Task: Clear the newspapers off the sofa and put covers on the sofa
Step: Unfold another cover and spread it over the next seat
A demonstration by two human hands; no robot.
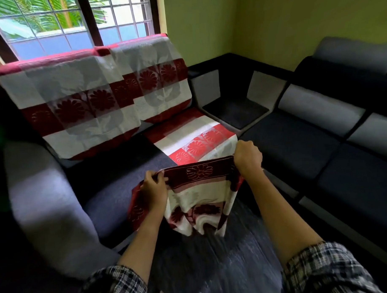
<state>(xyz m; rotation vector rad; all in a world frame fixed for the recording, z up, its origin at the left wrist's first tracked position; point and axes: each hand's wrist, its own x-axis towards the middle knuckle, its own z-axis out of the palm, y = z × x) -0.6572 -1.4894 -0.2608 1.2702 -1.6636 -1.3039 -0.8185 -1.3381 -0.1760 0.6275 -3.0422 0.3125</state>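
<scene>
The cover (198, 190) hangs just off the sofa's (47, 195) front edge, stretched by its dark red hem between both hands. The left hand (154, 187) pinches one end with curled fingers (161, 177) and the right hand (247, 157) is fisted round the other, probably so the cloth opens flat before laying. Two back covers (77, 102) drape over its back and a seat cover (194, 135) lies on the right seat, so the bare left seat (114, 171) looks like this one's place; no newspapers show.

No readable text, label, brand or number anywhere — only floral patterns.
</scene>
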